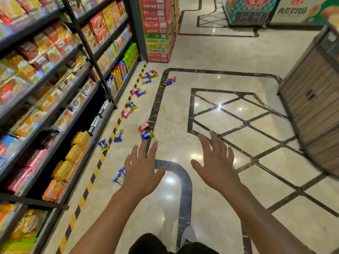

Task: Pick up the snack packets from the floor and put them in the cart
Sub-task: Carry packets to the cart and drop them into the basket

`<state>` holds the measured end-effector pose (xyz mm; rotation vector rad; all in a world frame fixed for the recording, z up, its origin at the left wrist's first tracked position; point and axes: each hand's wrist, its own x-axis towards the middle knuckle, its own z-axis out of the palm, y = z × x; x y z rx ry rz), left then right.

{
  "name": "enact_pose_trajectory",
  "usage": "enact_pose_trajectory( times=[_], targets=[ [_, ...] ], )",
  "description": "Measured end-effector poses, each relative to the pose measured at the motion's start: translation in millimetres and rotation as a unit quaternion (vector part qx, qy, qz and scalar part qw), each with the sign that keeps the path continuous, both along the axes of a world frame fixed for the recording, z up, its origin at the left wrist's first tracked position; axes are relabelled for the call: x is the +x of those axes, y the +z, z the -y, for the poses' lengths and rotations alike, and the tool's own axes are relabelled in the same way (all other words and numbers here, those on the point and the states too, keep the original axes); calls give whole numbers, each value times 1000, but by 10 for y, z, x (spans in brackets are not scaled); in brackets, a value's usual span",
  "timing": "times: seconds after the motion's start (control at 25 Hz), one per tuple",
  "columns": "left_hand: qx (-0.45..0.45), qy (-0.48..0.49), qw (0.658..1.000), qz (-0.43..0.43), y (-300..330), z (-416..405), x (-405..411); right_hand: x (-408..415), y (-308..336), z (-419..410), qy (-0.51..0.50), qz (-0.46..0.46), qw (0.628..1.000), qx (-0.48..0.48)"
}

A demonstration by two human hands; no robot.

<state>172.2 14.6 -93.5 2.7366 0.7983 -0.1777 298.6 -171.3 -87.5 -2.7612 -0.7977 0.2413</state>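
Snack packets (145, 135) scattered on the floor (211, 57) in a loose line running up the aisle beside the shelf base, blue and pink wrappers with gold ends. Nearest blue pair (119, 177) lies just beside the left hand's outer edge, partly hidden by it. Next ones out: blue packet (104, 145) right on the yellow-black hazard tape (95, 173), another (118, 136) just past it, pink one (144, 126) on the dark inlay strip. Farther clusters continue toward the stacked cartons (157, 30).

Left hand (142, 171) and right hand (216, 165) both held out above the floor, palms down, fingers spread and straight, holding nothing, touching nothing.

Left side blocked by shelving (55, 99) full of boxed and bagged snacks, lower shelf edge close to the tape line. Right side: wooden-slat display stand (311, 110), well apart from the packets. Open floor between them.

Surface is glossy beige marble tile with dark border lines and a diamond lattice pattern, ceiling-light glare spots. Person's shoe (189, 235) visible bottom centre.
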Motion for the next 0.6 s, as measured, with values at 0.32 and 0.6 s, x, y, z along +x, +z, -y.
enact_pose_trajectory(
  times=[0.32,0.6],
  targets=[
    [-13,15,1000,-6,-163,-268,955,1055,-83,-134,5,-24,1000,-10],
    [-14,38,999,-7,-360,-1057,1834,2160,-232,-782,19,-10,1000,-12]
  ],
)
